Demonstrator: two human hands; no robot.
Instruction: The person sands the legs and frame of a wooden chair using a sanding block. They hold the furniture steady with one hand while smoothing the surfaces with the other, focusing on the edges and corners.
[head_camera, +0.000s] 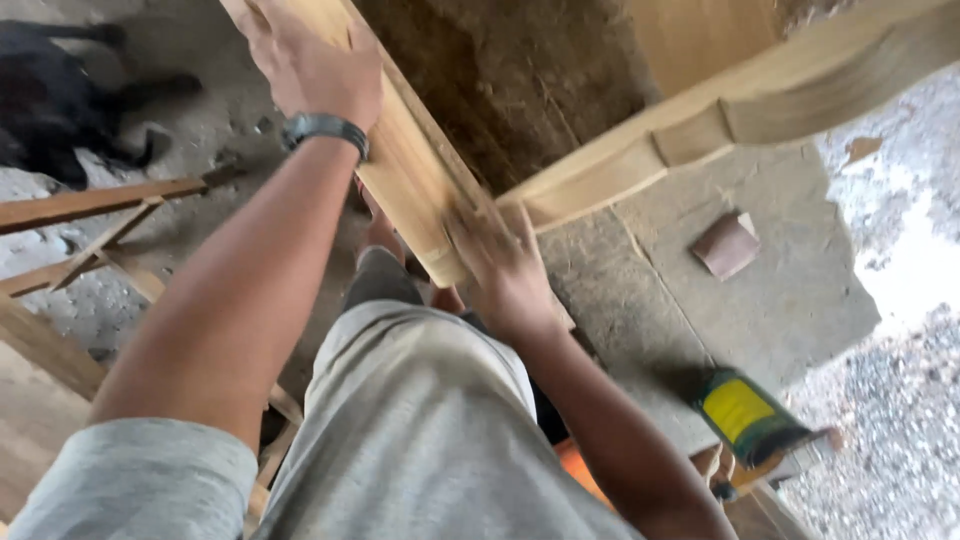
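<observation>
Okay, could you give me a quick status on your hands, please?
Left hand grips wooden frame up top. Right hand pressed flat near the joint. Nothing between them.

Bare, matt wooden frame

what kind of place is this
Probably a rough woodworking yard or carpentry workshop: both hands rest on an unfinished wooden frame, a folded sandpaper piece lies on the dusty concrete floor, and spare timber lies nearby.
</observation>
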